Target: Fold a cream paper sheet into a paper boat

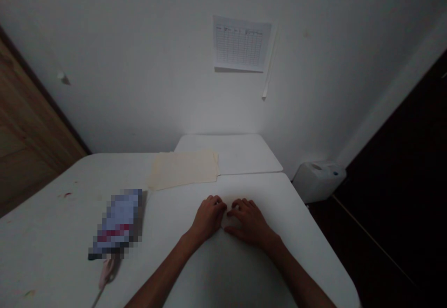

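Both of my hands rest low over the white table, close together and facing each other. My left hand (209, 217) has its fingers curled inward and bunched. Whatever may lie within them is hidden in the dim light. My right hand (250, 223) is just to the right, with bent fingers and its thumb held apart, pointing at the left hand. I can make out nothing in its grasp. A narrow strip of pale tabletop shows between the hands. Beyond them lies a flat beige folder or sheet (185, 169).
The white table (188, 275) meets another white top (233, 153) against the wall. A blurred-out blue packet (118, 219) lies left, beside a pink object with a cord (106, 271). A printed chart (240, 45) hangs on the wall. A white container (318, 177) stands right, below table height.
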